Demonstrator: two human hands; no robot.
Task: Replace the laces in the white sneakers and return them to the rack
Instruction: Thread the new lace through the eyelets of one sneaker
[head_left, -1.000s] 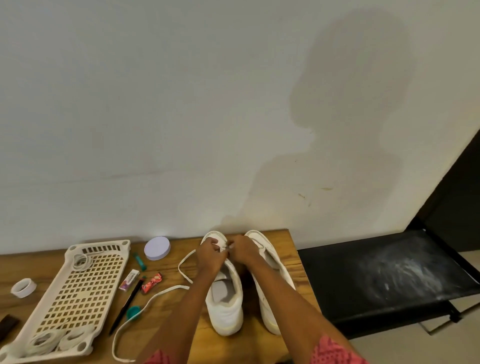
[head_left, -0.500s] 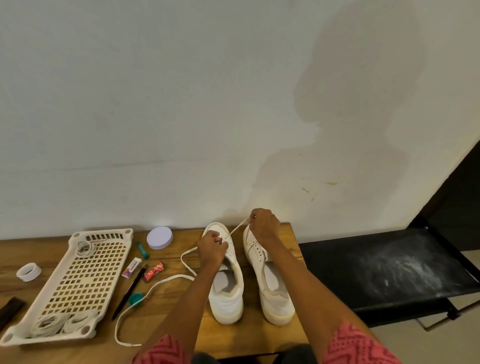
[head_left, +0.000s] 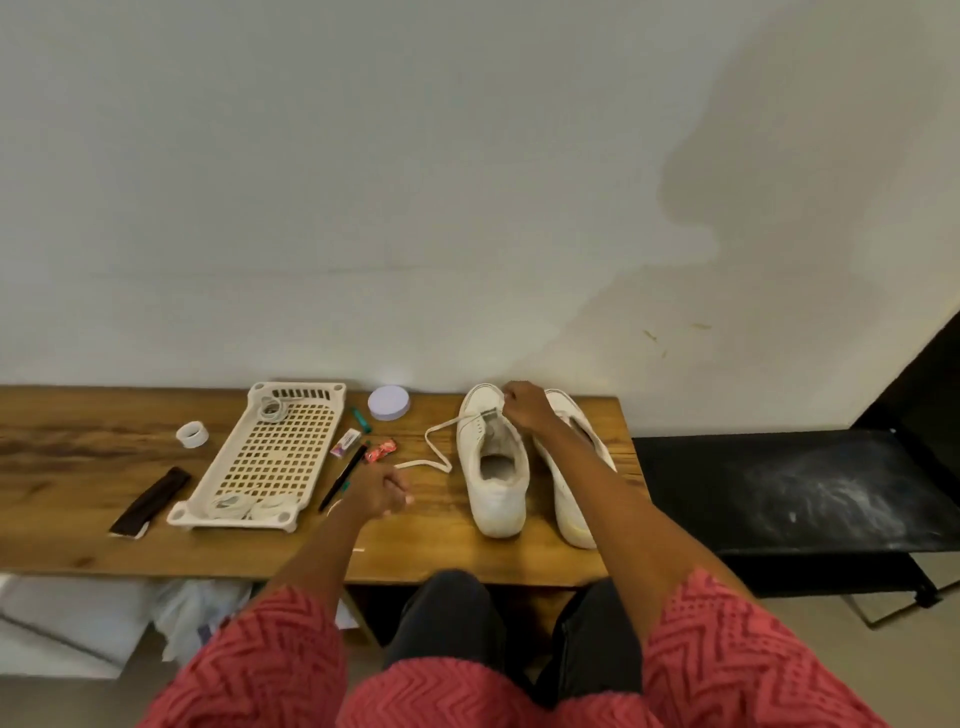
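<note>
Soft, limp white lace (head_left: 439, 452) trails from the left sneaker (head_left: 491, 462) near the bench's (head_left: 78, 525) back edge, left hand (head_left: 376, 491) pinching its free end, right hand (head_left: 522, 410) gripping near the eyelets; best held by the stiff tip.

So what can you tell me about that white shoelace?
The shoelace is a flat white strip, soft like cloth. One end sits at the front holes of the left sneaker, near the right hand. From there it loops loosely over the wooden table to the left hand, which pinches it.
</note>
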